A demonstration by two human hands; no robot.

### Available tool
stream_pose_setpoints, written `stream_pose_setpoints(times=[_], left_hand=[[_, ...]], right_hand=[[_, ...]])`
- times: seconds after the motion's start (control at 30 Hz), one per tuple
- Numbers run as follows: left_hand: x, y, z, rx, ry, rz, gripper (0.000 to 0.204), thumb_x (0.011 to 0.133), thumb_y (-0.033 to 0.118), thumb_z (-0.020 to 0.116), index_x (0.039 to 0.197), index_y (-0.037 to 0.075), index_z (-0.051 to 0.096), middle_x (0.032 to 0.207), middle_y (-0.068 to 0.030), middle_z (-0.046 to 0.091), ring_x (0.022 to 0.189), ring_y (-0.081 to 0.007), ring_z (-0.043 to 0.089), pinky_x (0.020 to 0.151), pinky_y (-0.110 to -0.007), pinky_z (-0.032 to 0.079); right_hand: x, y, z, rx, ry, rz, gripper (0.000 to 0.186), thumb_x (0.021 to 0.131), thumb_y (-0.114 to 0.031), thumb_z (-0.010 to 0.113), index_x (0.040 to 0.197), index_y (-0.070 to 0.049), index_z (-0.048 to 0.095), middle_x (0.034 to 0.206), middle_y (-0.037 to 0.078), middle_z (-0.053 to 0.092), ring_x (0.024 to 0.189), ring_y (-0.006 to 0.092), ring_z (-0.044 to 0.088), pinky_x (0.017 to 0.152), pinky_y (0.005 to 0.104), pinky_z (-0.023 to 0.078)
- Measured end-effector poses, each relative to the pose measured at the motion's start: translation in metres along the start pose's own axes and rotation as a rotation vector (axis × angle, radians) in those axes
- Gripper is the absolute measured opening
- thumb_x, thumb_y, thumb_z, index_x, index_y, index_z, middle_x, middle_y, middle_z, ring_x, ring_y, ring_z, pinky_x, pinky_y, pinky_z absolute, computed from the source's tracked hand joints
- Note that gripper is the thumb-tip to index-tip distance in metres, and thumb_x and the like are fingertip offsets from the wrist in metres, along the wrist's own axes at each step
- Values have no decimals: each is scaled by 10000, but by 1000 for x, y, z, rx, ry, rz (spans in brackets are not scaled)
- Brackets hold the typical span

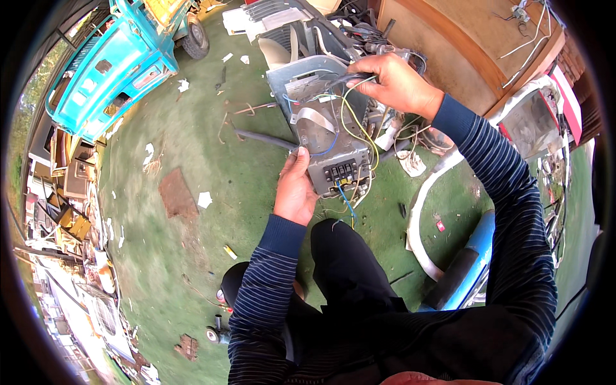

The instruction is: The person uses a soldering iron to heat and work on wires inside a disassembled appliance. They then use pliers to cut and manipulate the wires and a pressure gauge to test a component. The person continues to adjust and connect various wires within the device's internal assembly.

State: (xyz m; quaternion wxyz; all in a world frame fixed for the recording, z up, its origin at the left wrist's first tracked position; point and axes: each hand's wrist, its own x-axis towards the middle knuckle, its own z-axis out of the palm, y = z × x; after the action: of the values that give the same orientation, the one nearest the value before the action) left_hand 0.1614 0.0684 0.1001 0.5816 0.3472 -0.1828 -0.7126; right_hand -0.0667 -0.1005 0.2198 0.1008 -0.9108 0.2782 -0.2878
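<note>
A grey metal electrical box (330, 144) with its wiring exposed lies in front of my knees. My left hand (296, 189) is closed on its left edge, thumb on top and fingers partly hidden beneath. On the near end sits a black terminal block (341, 172), from which blue and yellow wires hang. My right hand (394, 83) is above the far right side, fingers pinched on a dark cable (346, 78). Yellow-green wires (347, 115) loop down from near that hand over the box.
A grey plastic housing (308, 67) adjoins the box's far end. Tangled cables and a wooden panel (449, 45) stand far right. A white hose (416, 224) curves beside a blue cylinder (471, 250). Far left is a turquoise vehicle (119, 64); an angle grinder (218, 333) lies near my left leg.
</note>
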Motion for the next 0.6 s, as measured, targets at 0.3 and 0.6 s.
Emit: stream_pose_setpoints(times=[0.3, 0.6], left_hand=[[28, -8, -4, 141, 102, 123, 418, 1102, 346, 561, 1361, 18, 564, 1265, -111, 691, 1135, -221, 687, 962, -411, 558], [22, -18, 0, 219, 184, 93, 349, 1085, 326, 603, 1290, 44, 626, 1115, -36, 728, 914, -118, 689, 784, -278, 519]], right_hand=[[-38, -11, 13, -15, 3, 111, 297, 919, -168, 755, 1167, -10, 712, 1068, 187, 710, 1002, 384, 685, 903, 439, 523], [-56, -29, 25, -128, 94, 116, 305, 917, -158, 731, 1185, -14, 699, 1162, 170, 690, 1022, 407, 686, 890, 458, 548]])
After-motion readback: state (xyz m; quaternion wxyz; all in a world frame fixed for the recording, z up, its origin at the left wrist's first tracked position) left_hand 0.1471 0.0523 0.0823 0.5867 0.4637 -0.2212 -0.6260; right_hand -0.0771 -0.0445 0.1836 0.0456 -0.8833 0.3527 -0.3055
